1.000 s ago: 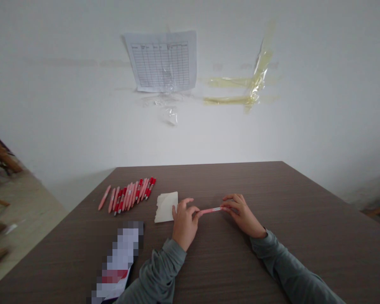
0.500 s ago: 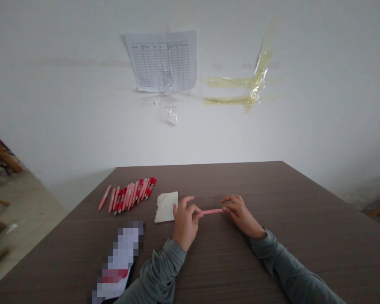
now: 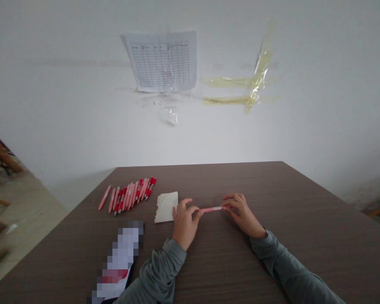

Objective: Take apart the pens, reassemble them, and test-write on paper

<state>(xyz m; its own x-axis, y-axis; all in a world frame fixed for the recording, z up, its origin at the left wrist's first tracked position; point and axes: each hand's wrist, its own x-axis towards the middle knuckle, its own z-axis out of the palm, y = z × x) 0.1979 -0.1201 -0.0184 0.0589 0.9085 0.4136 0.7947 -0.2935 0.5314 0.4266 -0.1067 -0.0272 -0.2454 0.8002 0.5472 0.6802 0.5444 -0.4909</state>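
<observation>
A pink pen [image 3: 211, 209] lies level between my two hands, a pale printed patch showing toward its right half. My left hand [image 3: 185, 223] pinches the left end between thumb and forefinger, its other fingers lifted. At the opposite end, the fingertips of my right hand [image 3: 242, 215] close on the pen. Just left of my left hand is a cream slip of paper [image 3: 165, 207] with a torn left edge, partly hidden by the thumb.
Several pink and red pens [image 3: 128, 196] lie in a slanted row at the table's left. A blurred-out flat object [image 3: 122, 249] rests near my left forearm. Behind the brown table [image 3: 224, 181] stands a wall with a taped printed sheet [image 3: 161, 61].
The pen has turned about its length, so a pale printed patch now faces me. Both hands stay almost in place, with small finger shifts.
</observation>
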